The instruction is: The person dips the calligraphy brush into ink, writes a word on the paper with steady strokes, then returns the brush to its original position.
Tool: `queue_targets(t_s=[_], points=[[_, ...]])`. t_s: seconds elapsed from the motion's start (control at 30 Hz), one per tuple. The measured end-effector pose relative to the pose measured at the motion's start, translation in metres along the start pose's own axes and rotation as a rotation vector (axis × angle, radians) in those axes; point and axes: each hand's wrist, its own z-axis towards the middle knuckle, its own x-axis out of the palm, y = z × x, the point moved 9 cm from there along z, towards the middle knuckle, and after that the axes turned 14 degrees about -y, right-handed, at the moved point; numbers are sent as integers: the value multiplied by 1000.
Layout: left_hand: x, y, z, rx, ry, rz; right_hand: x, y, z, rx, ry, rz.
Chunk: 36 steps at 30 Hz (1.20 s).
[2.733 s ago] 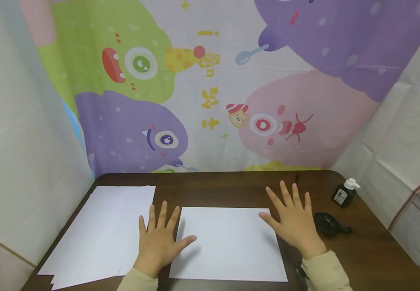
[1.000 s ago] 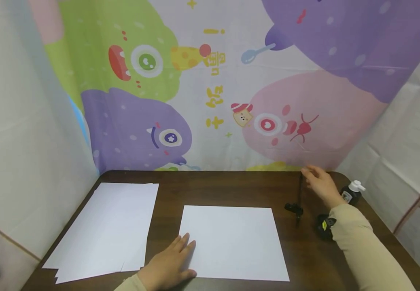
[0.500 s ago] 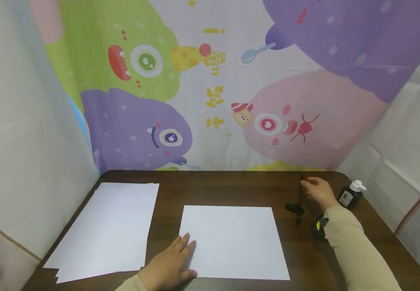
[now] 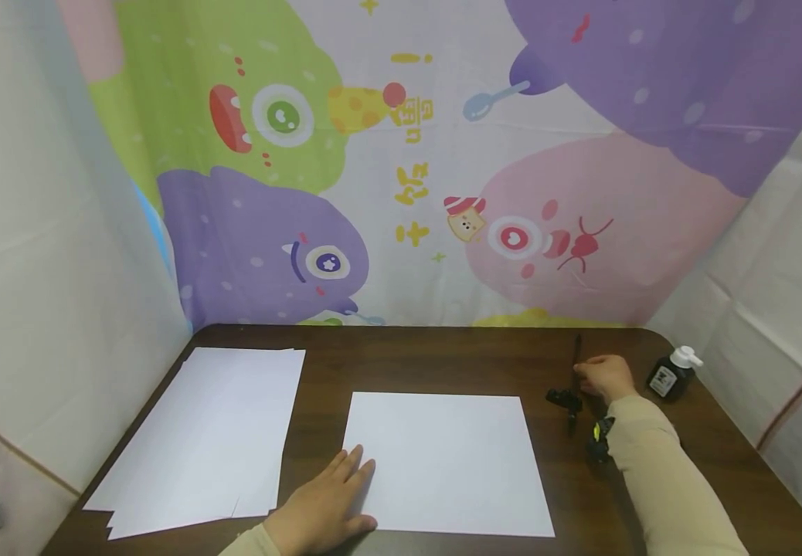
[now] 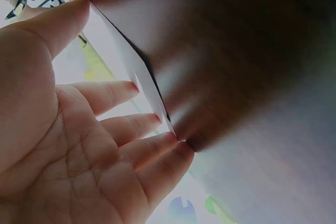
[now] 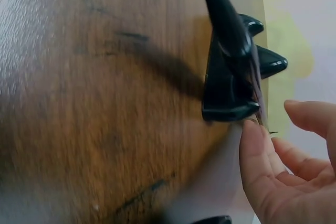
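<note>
A white sheet of paper lies in the middle of the brown table in the head view. My left hand rests flat across its lower left edge; the left wrist view shows those fingers straight and spread. On the right, a dark writing brush lies across a small black brush rest. My right hand pinches the handle just beyond the rest. In the right wrist view the brush's tapered dark head sits over the rest's prongs, and the thumb and fingers meet around the thin handle.
A stack of white paper covers the table's left side. A black bottle with a white cap stands at the back right. A patterned curtain hangs behind the table. The right sleeve crosses the table's right side.
My left hand has come down onto the paper's edge and stayed there. My right hand moved from above the paper to the brush's far end, then down along the handle toward the rest.
</note>
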Motion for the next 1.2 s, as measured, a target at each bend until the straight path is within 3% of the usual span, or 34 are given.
queue_targets(t_s=[0.67,1.2], points=[[0,-1,0,-3,15,-7,8,-14,0,119,4,-55],[0,0,0,-2,9,-6,10,-14,4,191,40,-13]])
